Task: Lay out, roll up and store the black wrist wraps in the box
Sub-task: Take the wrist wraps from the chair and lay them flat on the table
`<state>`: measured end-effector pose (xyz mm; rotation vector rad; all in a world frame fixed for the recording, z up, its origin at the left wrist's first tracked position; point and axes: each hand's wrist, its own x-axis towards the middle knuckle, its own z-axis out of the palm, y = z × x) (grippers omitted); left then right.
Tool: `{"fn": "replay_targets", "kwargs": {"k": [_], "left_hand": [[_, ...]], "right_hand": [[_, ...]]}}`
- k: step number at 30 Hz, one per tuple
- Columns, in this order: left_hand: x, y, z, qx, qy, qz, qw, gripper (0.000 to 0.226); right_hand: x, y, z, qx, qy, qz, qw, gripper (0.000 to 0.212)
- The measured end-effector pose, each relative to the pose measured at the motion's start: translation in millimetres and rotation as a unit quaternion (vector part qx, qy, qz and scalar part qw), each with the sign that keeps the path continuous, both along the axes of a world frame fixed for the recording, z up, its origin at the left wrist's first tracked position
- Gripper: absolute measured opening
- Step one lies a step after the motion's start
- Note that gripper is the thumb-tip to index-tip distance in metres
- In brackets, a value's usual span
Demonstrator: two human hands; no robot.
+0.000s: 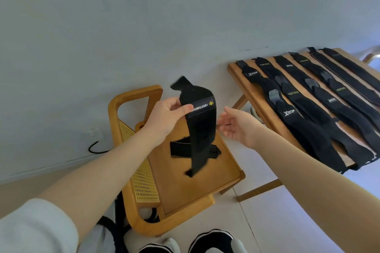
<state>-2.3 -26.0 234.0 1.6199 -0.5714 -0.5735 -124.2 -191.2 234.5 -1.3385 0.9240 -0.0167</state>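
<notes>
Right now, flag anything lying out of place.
One black wrap lies crumpled on the wooden chair, unlike the wraps laid straight on the table. The left hand holds another wrap hanging over it.

The hanging wrap (pixel 200 129) hides the middle of another wrap (pixel 178 149).

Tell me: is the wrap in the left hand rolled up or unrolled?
Unrolled. The wrist wrap hangs as a long strip from the left hand, pinched near its label.

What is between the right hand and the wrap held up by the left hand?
Nothing: in the head view a narrow bare gap separates the open right hand from the wrap that the left hand pinches.
</notes>
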Motion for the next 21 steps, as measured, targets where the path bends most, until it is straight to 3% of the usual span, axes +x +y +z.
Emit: {"fn": "replay_targets", "kwargs": {"k": [3, 11, 18, 21], "left_hand": [[2.7, -5.8, 3.8, -0.008, 0.047, -0.005, 0.999, 0.012], [15.2, -6.6, 16.2, -0.045, 0.079, -0.002, 0.996, 0.017], [-12.4, -38.0, 51.7, -0.055, 0.026, -0.127, 0.990, 0.026], [-40.6, -67.2, 63.2, -0.068, 0.058, -0.197, 0.976, 0.029]], "right_hand": [[-2.7, -1.9, 0.6, -0.081, -0.090, 0.083, 0.989, 0.025], [0.7, 9.1, 16.8, -0.061, -0.209, 0.111, 0.970, 0.030], [-37.5, -13.6, 42.1, -0.082, -0.263, 0.099, 0.956, 0.030], [-74.8, -38.0, 57.0, -0.076, -0.278, 0.070, 0.955, 0.032]]}}
